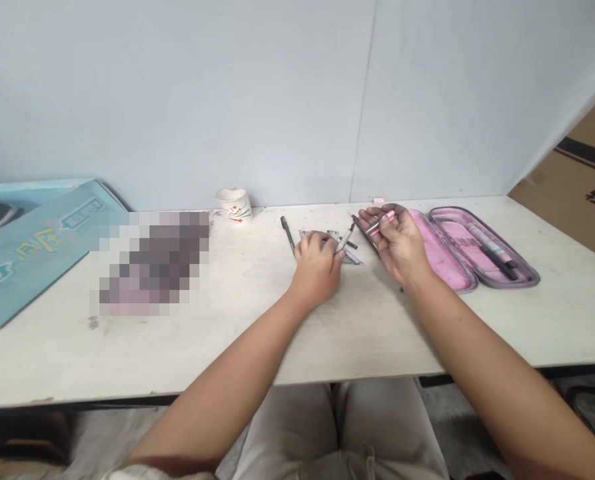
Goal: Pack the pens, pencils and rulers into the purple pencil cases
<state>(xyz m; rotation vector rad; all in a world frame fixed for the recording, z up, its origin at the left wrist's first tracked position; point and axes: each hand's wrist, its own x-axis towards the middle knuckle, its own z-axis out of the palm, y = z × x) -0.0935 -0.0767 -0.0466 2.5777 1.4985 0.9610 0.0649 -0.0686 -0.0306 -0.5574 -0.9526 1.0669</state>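
My left hand (317, 267) is low over the table, closed around a light-bodied pen (346, 238) whose dark tip points up to the right. Partly covered by that hand, a clear set square (353, 259) lies flat, with a dark pen (348, 245) beside it. My right hand (400, 240) is raised slightly, palm turned up, pinching a short pink and silver piece that looks like a pen cap (380, 223). Just left of its fingers lies a dark pencil (361, 229). A black pen (287, 232) rests left of my left hand.
An open pink pencil case (532, 277) with a few pens inside lies on the right. A paper cup (235, 205) stands near the wall, and a small pink eraser-like block (378, 200) sits there too. Leftward are a blurred-out object (155, 263) and a blue printed board (52, 253).
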